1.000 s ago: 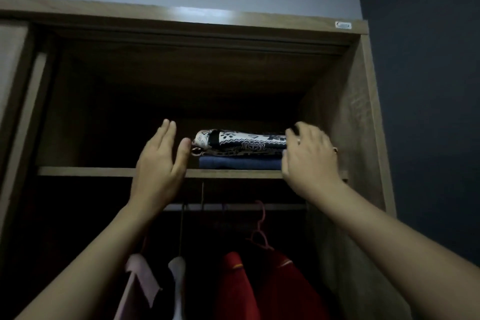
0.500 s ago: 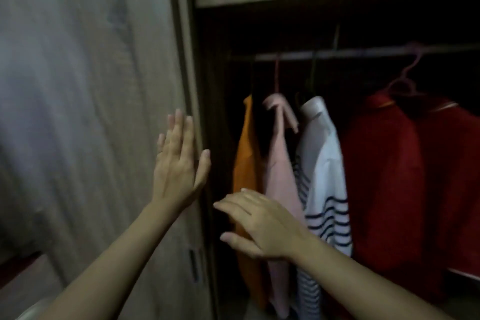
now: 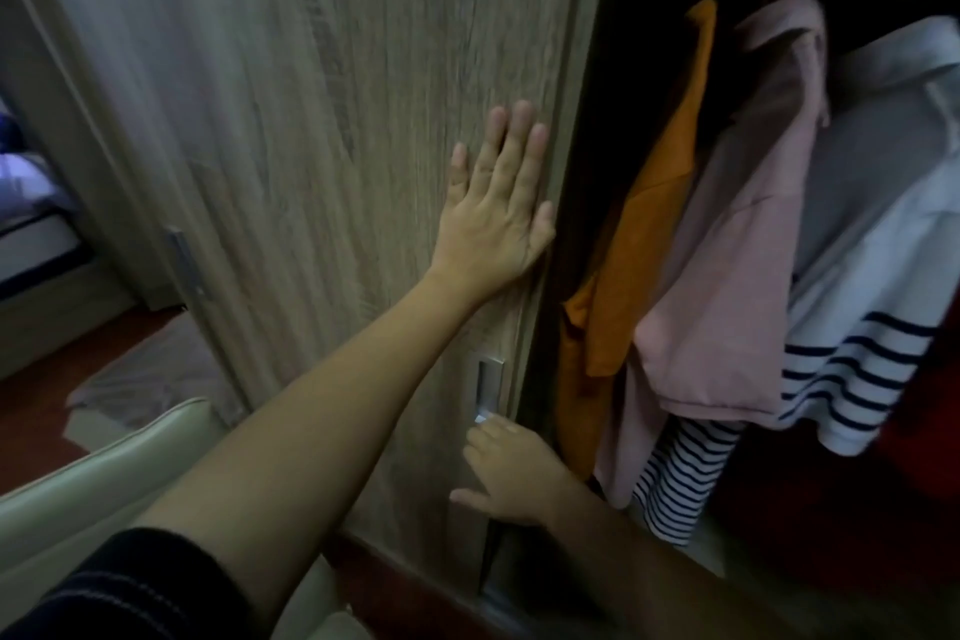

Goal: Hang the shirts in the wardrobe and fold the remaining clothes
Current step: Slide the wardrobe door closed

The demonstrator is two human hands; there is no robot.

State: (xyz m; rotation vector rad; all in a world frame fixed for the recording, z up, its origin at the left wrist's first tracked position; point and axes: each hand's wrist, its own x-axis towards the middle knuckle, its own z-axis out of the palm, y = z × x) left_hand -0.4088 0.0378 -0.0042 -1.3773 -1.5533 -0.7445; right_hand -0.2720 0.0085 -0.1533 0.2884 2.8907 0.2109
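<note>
Plainly the left hand (image 3: 496, 208) presses flat, fingers straight, on the pale wood-grain sliding wardrobe door (image 3: 311, 120) near its upright right edge. The right hand (image 3: 511, 470), empty and loosely spread, reaches the recessed silver handle (image 3: 489, 387) below. The hung orange shirt (image 3: 639, 234), pink shirt (image 3: 727, 276) and white navy-striped shirt (image 3: 872, 276) lie just right of both hands.

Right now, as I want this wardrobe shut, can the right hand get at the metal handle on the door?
Probably yes: the right hand sits just below the handle, fingertips at its lower end, nothing between. The left hand presses flat on the door.
</note>
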